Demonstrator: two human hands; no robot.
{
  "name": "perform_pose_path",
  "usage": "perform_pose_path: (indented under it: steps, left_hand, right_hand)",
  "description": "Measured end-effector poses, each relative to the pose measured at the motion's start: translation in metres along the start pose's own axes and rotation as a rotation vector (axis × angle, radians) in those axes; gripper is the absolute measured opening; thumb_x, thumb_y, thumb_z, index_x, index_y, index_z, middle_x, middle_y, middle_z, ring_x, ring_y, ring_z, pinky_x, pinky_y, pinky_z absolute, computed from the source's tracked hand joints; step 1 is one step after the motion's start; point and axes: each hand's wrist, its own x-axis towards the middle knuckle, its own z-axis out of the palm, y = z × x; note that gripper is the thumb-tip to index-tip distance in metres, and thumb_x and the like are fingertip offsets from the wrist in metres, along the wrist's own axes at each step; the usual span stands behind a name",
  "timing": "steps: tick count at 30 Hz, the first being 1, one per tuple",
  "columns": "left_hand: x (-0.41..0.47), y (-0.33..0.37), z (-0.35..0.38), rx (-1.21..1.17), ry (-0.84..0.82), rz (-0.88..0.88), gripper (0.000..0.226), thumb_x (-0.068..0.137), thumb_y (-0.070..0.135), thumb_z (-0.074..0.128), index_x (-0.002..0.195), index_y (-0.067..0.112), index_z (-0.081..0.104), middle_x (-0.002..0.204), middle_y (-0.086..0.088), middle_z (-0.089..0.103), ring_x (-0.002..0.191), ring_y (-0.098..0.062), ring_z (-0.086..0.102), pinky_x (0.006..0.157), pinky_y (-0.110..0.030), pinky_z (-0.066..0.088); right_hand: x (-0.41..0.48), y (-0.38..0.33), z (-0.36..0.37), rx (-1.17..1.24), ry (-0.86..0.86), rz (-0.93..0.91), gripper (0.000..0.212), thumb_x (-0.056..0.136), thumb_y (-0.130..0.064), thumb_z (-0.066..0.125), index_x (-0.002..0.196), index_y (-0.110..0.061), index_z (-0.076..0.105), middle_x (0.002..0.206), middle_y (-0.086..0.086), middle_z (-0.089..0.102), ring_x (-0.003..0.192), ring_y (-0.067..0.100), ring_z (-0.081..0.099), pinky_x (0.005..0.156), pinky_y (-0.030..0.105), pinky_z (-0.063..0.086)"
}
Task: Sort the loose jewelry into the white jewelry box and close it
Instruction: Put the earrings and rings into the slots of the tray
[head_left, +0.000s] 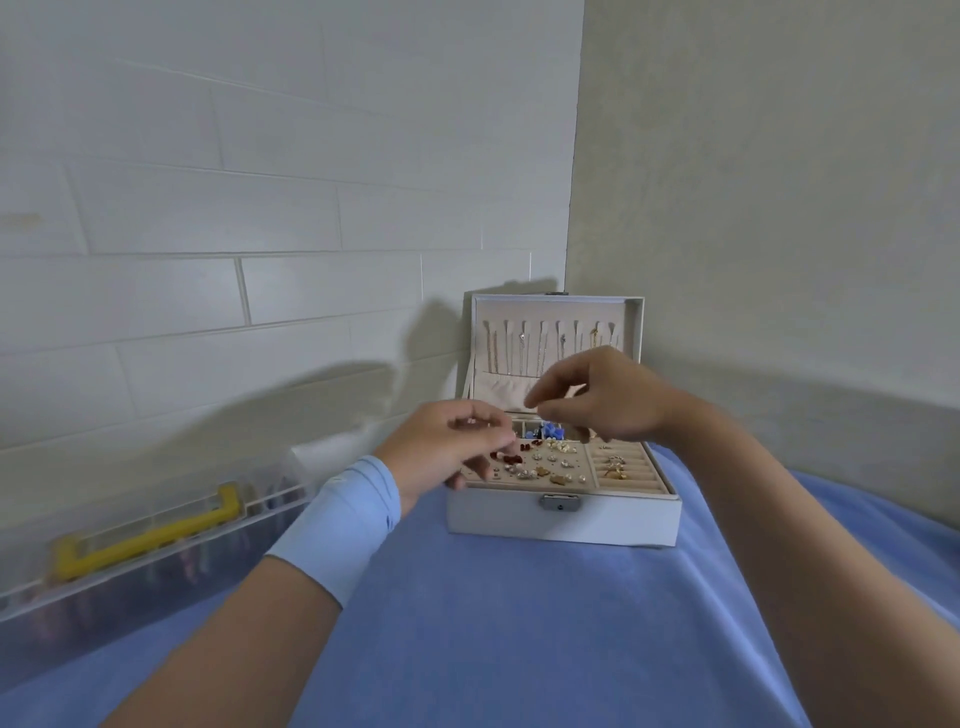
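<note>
Over the jewelry box (519, 522), left hand (444, 449), right hand (610, 397).

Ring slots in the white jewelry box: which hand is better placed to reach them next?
Probably the right hand: it hovers behind the ring slots on the right of the white jewelry box, while the left hand is over the earring panel.

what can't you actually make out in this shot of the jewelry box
- Head view: whether the right hand pinches any jewelry; anything there is too small and blurred.
- Left part of the earring panel in the jewelry box: covered by the left hand.
- Back compartments: mostly hidden behind both hands.
- Contents of the clear plastic case: blurred, cut off by the left edge.
- Necklaces in the lid: too fine to tell apart.
</note>
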Motion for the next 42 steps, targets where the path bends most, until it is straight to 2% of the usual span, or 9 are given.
perform_pose_path:
  steps: [4,8,14,19,24,28,30,34,42]
  left_hand:
    - [0.002,0.005,0.002,-0.242,0.169,0.008,0.008,0.092,0.017,0.068,0.096,0.014,0.074,0.081,-0.001,0.074,0.062,-0.014,0.058,0.046,-0.02,0.039]
    - [0.002,0.01,0.004,-0.331,0.198,0.028,0.005,0.091,0.015,0.069,0.092,0.014,0.073,0.075,-0.001,0.068,0.059,-0.013,0.058,0.044,-0.02,0.04]
    - [-0.001,0.015,0.002,-0.339,0.179,0.049,0.006,0.092,0.019,0.067,0.092,0.013,0.071,0.077,0.002,0.067,0.059,-0.013,0.058,0.044,-0.02,0.042]
    - [-0.003,0.019,-0.003,-0.295,0.177,0.048,0.011,0.092,0.024,0.067,0.09,0.015,0.073,0.077,0.004,0.07,0.06,-0.013,0.06,0.045,-0.02,0.044]
    - [-0.004,0.021,-0.007,-0.255,0.168,0.028,0.016,0.093,0.028,0.066,0.09,0.013,0.072,0.077,0.006,0.071,0.06,-0.011,0.061,0.046,-0.02,0.044]
    - [-0.004,0.022,-0.008,-0.277,0.141,0.02,0.015,0.093,0.026,0.065,0.084,0.015,0.069,0.075,0.006,0.068,0.058,-0.01,0.06,0.045,-0.019,0.043]
    - [-0.004,0.022,-0.007,-0.302,0.156,0.053,0.008,0.092,0.023,0.067,0.088,0.016,0.069,0.078,0.004,0.067,0.059,-0.012,0.06,0.045,-0.02,0.043]
    - [-0.003,0.022,-0.007,-0.333,0.186,0.17,0.008,0.092,0.015,0.066,0.098,0.014,0.071,0.081,0.0,0.068,0.06,-0.014,0.062,0.045,-0.021,0.044]
    - [0.0,0.02,-0.003,-0.359,0.243,0.114,0.011,0.094,0.019,0.065,0.094,0.012,0.073,0.079,0.006,0.071,0.062,-0.01,0.06,0.046,-0.019,0.043]
  right_hand:
    - [-0.002,-0.012,0.011,0.17,-0.043,-0.097,0.013,0.084,-0.006,0.079,0.095,-0.012,0.076,0.082,0.001,0.075,0.057,0.018,0.062,0.047,0.025,0.046]
    - [0.001,-0.013,0.017,0.288,0.032,-0.156,0.013,0.081,-0.006,0.082,0.093,-0.006,0.076,0.082,0.009,0.075,0.051,0.015,0.06,0.043,0.022,0.045]
    - [0.002,-0.014,0.022,0.391,0.104,-0.151,0.009,0.083,-0.01,0.079,0.091,-0.006,0.078,0.074,0.01,0.073,0.052,0.019,0.06,0.041,0.024,0.046]
    - [0.003,-0.014,0.027,0.424,0.116,-0.15,0.005,0.087,-0.009,0.076,0.091,-0.006,0.077,0.067,-0.001,0.072,0.05,0.017,0.056,0.041,0.023,0.044]
    - [0.005,-0.013,0.032,0.431,0.117,-0.157,0.005,0.089,-0.013,0.074,0.09,-0.008,0.075,0.077,0.007,0.073,0.049,0.02,0.056,0.043,0.026,0.043]
    - [0.005,-0.014,0.034,0.42,0.103,-0.178,0.01,0.093,-0.016,0.071,0.087,-0.007,0.072,0.077,0.002,0.071,0.05,0.022,0.055,0.042,0.026,0.041]
    - [0.004,-0.015,0.034,0.42,0.09,-0.174,0.015,0.095,-0.017,0.068,0.089,-0.003,0.071,0.076,0.002,0.069,0.05,0.021,0.055,0.042,0.026,0.041]
    - [0.003,-0.018,0.036,0.533,0.035,-0.154,0.019,0.098,-0.018,0.063,0.081,-0.014,0.07,0.072,0.001,0.064,0.049,0.02,0.054,0.042,0.026,0.041]
    - [0.006,-0.019,0.044,0.656,0.223,-0.173,0.01,0.089,-0.014,0.073,0.087,-0.004,0.075,0.078,0.01,0.071,0.047,0.022,0.053,0.042,0.028,0.043]
